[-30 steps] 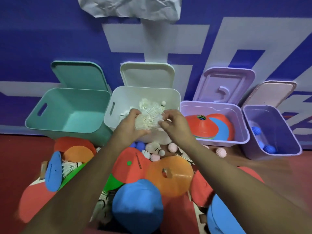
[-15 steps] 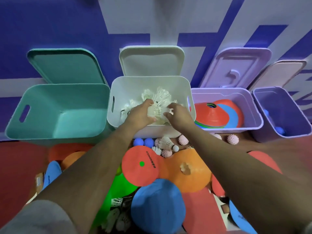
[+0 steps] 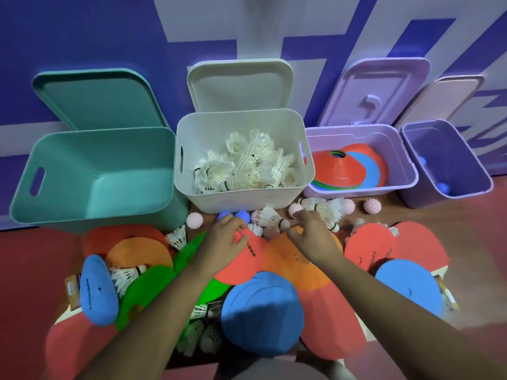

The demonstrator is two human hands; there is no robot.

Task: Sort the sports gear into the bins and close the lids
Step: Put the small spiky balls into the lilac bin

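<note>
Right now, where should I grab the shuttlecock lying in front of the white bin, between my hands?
Pinch the shuttlecock at its cork, coming from the right with the right hand. It lies on its side, cork toward that hand; the feather skirt would likely crush.

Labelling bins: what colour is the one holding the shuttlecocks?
The bin is white; head view.

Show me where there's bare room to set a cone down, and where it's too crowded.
Free: the teal bin, empty inside; bare red floor left of the disc pile, and right of it, before the purple bin. Crowded: the strip in front of the white bin, packed with shuttlecocks and spiky balls.
</note>
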